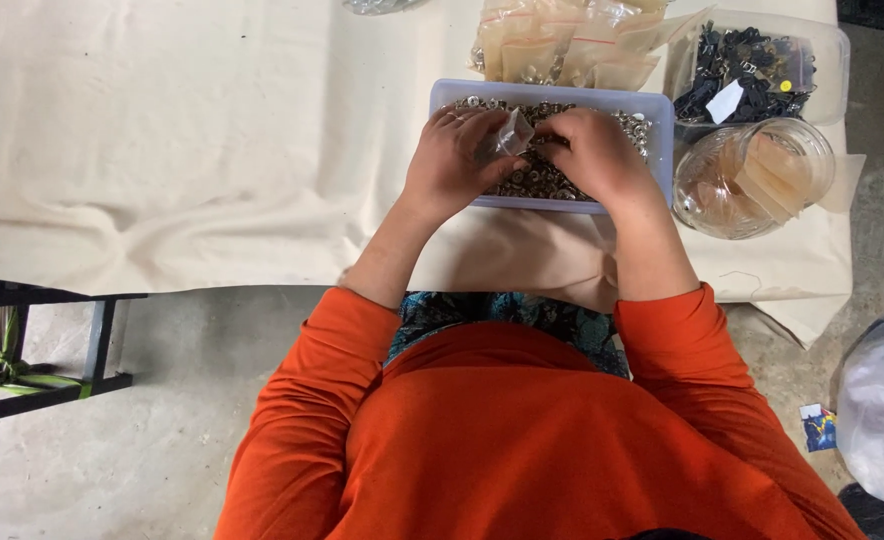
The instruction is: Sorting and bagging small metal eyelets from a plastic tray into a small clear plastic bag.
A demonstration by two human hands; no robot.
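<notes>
Both hands meet over the shallow pale-blue plastic tray [662, 112] of small silver metal snaps [537, 180] — left hand [452, 165] pinches a small clear plastic bag [510, 135], fingers clamped on it. Right hand [597, 155] grips the bag's other edge, fingers closed. At two o'clock of the tray, a clear round jar [752, 180] sits on the cream cloth-covered tabletop [162, 140].

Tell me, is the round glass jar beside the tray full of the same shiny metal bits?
No, the glass jar holds folded, tan see-through bags, while the shiny metal pieces lie in the pale blue tray.
</notes>
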